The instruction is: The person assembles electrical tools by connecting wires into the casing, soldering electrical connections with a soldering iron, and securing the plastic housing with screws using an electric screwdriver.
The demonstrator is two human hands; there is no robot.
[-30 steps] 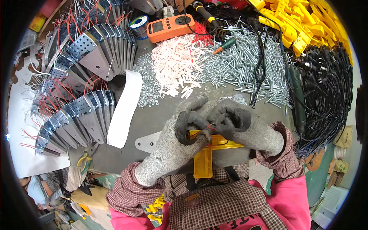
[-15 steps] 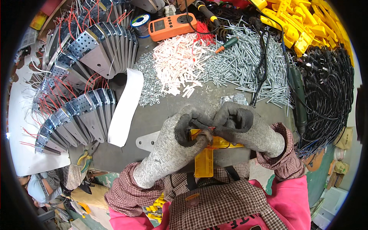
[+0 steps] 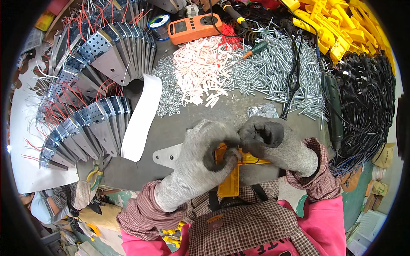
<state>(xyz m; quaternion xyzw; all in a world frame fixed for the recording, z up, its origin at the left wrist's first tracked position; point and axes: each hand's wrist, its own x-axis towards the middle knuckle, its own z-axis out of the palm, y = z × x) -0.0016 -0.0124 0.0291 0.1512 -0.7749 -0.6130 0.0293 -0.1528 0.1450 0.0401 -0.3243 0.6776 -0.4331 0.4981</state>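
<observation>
Both of my hands wear grey gloves with dark palms and meet over a yellow plastic part [image 3: 229,183] at the near edge of the table. My left hand [image 3: 209,147] is curled, thumb and fingers pinched together just above that part. Beside it my right hand [image 3: 267,138] is also closed, its fingertips close to the left ones. Whatever lies between the fingers is too small and covered to make out. A dark cable [image 3: 254,161] runs by the yellow part below my right hand. Left of my left hand, a flat metal plate with holes [image 3: 164,156] sticks out from under it.
Rows of metal plates with red wires [image 3: 100,121] stand at the left, next to a white paper strip [image 3: 142,117]. Beyond my hands lie nuts [image 3: 166,91], pale sleeves [image 3: 196,68], screws [image 3: 277,68] and an orange meter [image 3: 194,29]. Black cables [image 3: 363,98] and yellow parts [image 3: 337,27] fill the right.
My left hand has rolled over a little, showing more of its back. My right hand's fingers have curled closer. The red wire ends seen earlier between the fingers are now hidden.
</observation>
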